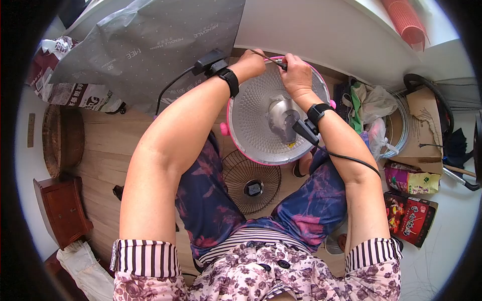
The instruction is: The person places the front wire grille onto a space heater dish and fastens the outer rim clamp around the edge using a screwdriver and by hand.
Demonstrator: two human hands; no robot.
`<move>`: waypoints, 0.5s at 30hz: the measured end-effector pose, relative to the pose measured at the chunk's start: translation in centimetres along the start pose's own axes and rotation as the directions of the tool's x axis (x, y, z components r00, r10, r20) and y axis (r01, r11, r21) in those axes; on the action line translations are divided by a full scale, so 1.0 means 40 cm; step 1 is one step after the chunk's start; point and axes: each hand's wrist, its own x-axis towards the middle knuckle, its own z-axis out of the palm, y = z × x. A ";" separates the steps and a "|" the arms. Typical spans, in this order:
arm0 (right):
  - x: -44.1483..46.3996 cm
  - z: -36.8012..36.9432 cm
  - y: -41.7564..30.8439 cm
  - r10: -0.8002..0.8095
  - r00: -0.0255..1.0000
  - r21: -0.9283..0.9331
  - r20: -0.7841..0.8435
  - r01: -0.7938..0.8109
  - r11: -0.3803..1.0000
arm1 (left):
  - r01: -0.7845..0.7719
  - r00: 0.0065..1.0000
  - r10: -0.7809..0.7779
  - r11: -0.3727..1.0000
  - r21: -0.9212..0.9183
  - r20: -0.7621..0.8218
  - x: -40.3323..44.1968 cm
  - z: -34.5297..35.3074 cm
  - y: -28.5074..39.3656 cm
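I'd watch the round dish (248,113) just beyond the legs (201,185) first, since I cannot see what holds it up and an uneven pull at its far edge could tip it onto the wire grille (236,180) on the floor (105,140) below. It is pink-edged, dimpled, shiny metal, the grille a disc of thin dark spokes, and the housing (281,113) at the dish's middle smooth and silvery. The left hand (251,65) and right hand (296,78) sit slightly apart at that far edge, both closed on a thin dark piece (269,57), cord or tool I can't tell.
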 end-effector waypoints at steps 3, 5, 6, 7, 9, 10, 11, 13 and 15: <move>0.006 0.020 -0.018 -0.002 1.000 -0.008 -0.021 0.001 1.000 | -0.080 0.994 0.081 0.997 0.008 -0.070 -0.023 -0.018 -0.031; 0.013 0.022 -0.021 0.045 0.999 -0.012 -0.005 -0.045 0.999 | -0.209 0.971 0.216 0.974 0.083 -0.098 -0.008 -0.006 -0.056; 0.011 0.024 -0.018 0.033 0.999 -0.032 -0.006 -0.033 0.999 | -0.188 0.976 0.192 0.981 0.048 -0.100 -0.009 -0.002 -0.056; 0.008 0.024 -0.015 0.020 1.000 -0.053 -0.004 -0.020 0.998 | -0.166 0.981 0.166 0.986 0.010 -0.100 -0.010 0.005 -0.056; 0.007 0.022 -0.014 -0.009 1.000 -0.102 -0.001 0.009 0.995 | -0.137 0.987 0.133 0.990 -0.044 -0.092 -0.011 0.009 -0.054; 0.005 0.019 -0.016 -0.024 1.000 -0.130 0.002 0.024 0.991 | -0.130 0.989 0.125 0.990 -0.062 -0.084 -0.011 0.008 -0.053; 0.005 0.016 -0.018 -0.039 0.999 -0.159 0.006 0.039 0.987 | -0.123 0.990 0.117 0.989 -0.079 -0.076 -0.012 0.007 -0.053; 0.003 0.015 -0.012 -0.071 0.998 -0.174 -0.003 0.069 0.982 | -0.122 0.989 0.114 0.989 -0.080 -0.091 -0.017 0.008 -0.047; 0.005 0.013 -0.010 -0.091 0.996 -0.183 -0.012 0.088 0.979 | -0.114 0.989 0.106 0.990 -0.083 -0.099 -0.018 0.008 -0.041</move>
